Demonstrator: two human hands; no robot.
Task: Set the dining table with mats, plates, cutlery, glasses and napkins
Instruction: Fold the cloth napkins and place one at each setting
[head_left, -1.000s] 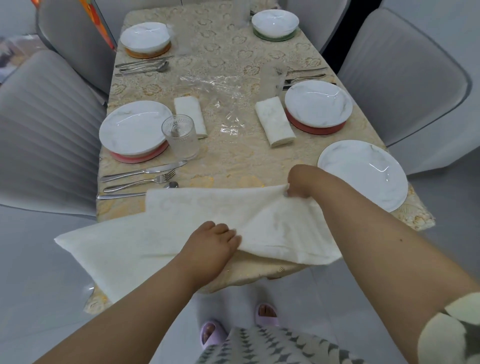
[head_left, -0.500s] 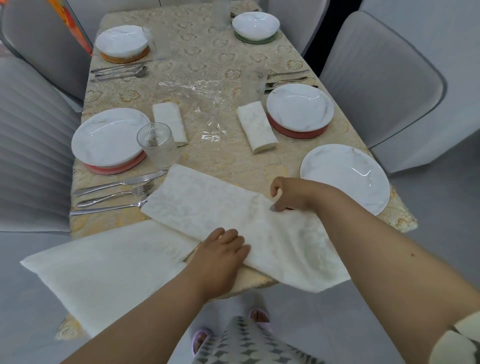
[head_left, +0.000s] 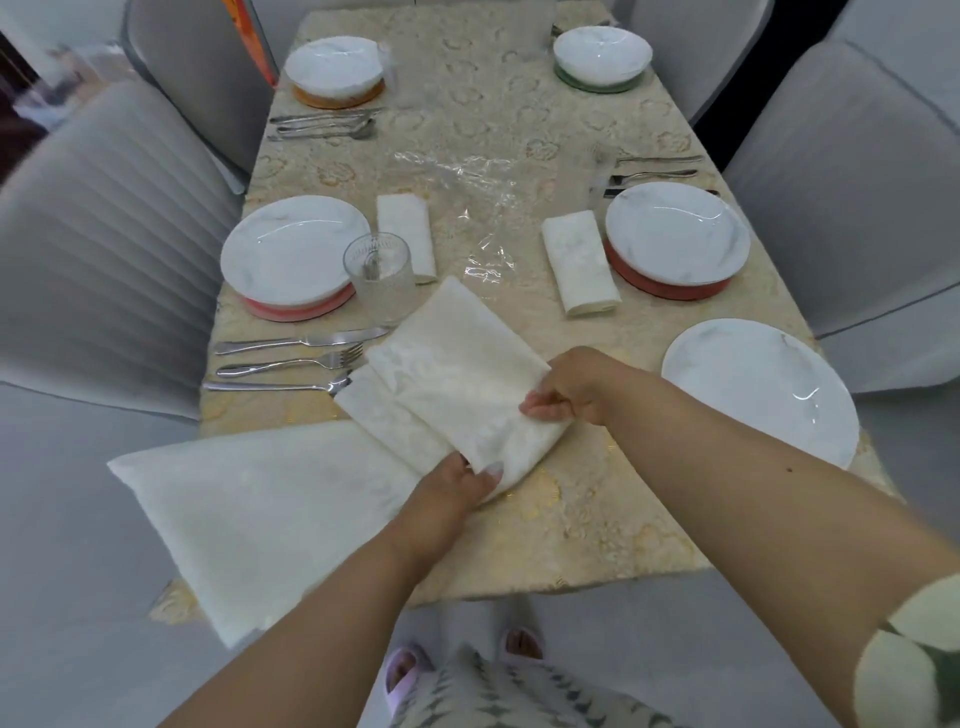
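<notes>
Both hands (head_left: 457, 483) (head_left: 571, 387) pinch the napkin's (head_left: 447, 379) near edge.

— What's the person wearing?

— A short sleeve (head_left: 914, 660) shows at the right arm only, cream with grey-green blotches. The left arm is bare as far as the frame's edge.

— And lower down?

— A pale garment (head_left: 498, 691) printed with rows of small grey-green shapes hangs at the bottom of the view. Below it are 2 lilac open-toe slippers (head_left: 408, 670).

— Anything on the hands?

— The left hand (head_left: 457, 488) has a light-coloured thumbnail; no more can be told.
</notes>
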